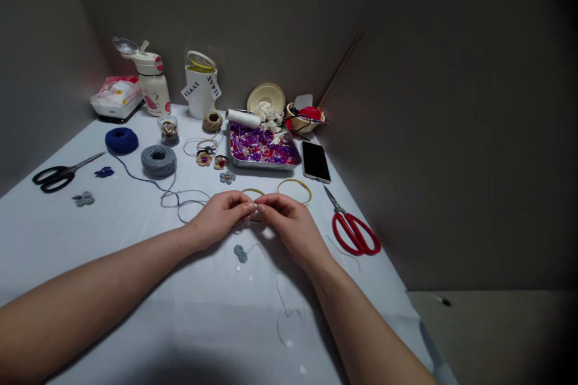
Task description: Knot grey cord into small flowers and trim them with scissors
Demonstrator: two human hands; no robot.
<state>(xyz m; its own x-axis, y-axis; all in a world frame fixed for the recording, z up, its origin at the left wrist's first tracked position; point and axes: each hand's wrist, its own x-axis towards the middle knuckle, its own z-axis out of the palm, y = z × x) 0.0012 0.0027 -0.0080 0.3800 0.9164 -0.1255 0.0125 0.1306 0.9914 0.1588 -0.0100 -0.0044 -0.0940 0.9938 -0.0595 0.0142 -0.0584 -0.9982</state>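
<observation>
A white cloth covers the worktop (pixel 103 264), with a gray wall (pixel 226 12) behind it. At the top middle, a metal tray (pixel 266 166) holds purple beads (pixel 257 147). In the middle of the picture, the left hand (pixel 220 219) and right hand (pixel 293 228) come close together, and their fingers pinch a thin gold ring (pixel 253 191).

Grey yarn ball (pixel 158 160) — matt, fuzzy; metal tray (pixel 264 166) (glossy).

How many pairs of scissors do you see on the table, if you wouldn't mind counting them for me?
2: black-handled scissors at the left of the table, and red-handled scissors at its right. More could be hidden at the back.
</observation>
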